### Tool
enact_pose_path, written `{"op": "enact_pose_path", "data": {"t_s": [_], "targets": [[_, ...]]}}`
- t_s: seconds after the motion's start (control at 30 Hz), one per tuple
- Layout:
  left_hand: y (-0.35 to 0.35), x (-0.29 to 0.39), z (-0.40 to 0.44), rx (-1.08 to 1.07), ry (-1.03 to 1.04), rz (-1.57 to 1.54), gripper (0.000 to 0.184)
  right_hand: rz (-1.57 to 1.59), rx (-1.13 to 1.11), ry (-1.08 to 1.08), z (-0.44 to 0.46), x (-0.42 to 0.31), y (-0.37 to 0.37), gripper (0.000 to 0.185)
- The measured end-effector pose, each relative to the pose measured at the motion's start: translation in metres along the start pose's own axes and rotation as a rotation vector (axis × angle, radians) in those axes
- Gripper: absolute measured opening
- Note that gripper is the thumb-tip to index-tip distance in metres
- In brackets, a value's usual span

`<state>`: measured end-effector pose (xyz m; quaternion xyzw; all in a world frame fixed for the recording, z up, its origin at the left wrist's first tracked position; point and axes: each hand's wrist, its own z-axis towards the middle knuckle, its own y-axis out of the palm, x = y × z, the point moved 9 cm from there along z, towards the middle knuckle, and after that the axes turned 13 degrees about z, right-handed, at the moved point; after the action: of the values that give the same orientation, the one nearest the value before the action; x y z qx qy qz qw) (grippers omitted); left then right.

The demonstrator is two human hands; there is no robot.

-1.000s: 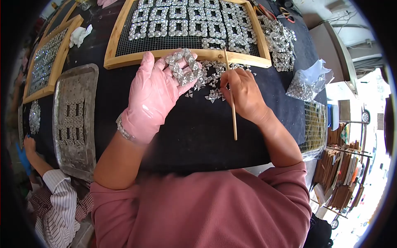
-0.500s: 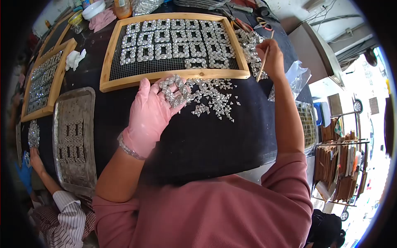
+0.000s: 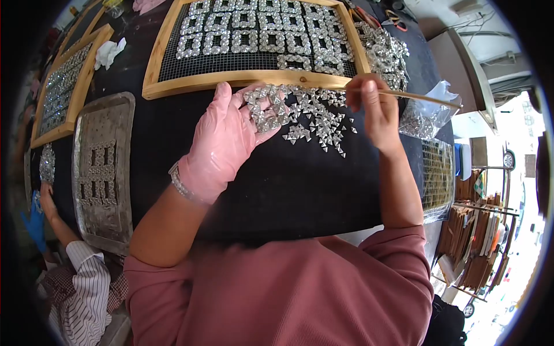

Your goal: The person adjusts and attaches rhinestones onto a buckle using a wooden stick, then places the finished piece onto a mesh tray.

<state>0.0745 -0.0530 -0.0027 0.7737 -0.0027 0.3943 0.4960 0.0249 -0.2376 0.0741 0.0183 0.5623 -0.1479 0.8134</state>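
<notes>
My left hand (image 3: 216, 144), in a pink glove, is palm up and supports a sparkling silver rectangular frame (image 3: 254, 108) across its fingers. Between finger and thumb of my bare right hand (image 3: 374, 112) is a thin wooden stick (image 3: 418, 97), its long end pointing right. The other end of the stick reaches left over a pile of small silver triangular studs (image 3: 323, 124), which lies between my hands on the black table. Rows of similar silver frames (image 3: 244, 41) rest on black mesh inside a wooden-framed tray (image 3: 225, 76) just beyond.
Right of the tray lie a heap of silver pieces (image 3: 386, 55), a clear plastic bag (image 3: 430, 115) and pliers (image 3: 395, 21). At left are a metal tray (image 3: 104, 222) with silver frames, another wooden-framed tray (image 3: 69, 124) and crumpled white tissue (image 3: 109, 53). A co-worker's hand (image 3: 46, 196) holds silver pieces.
My right hand has come down and left from the heap to the stud pile, and the stick has swung from near upright to pointing right. The view has shifted; my left hand still holds the frame.
</notes>
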Motion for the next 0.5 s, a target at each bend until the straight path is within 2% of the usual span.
{"op": "enact_pose_path", "data": {"t_s": [0.07,0.5], "targets": [[-0.001,-0.004,-0.001,0.021,-0.026,-0.006,0.064,0.000,-0.047,0.062,-0.002,0.016,0.007,0.032],[0.002,-0.021,0.000,0.008,-0.094,-0.020,0.058,-0.150,-0.033,0.015,-0.004,0.027,0.020,0.030]]}}
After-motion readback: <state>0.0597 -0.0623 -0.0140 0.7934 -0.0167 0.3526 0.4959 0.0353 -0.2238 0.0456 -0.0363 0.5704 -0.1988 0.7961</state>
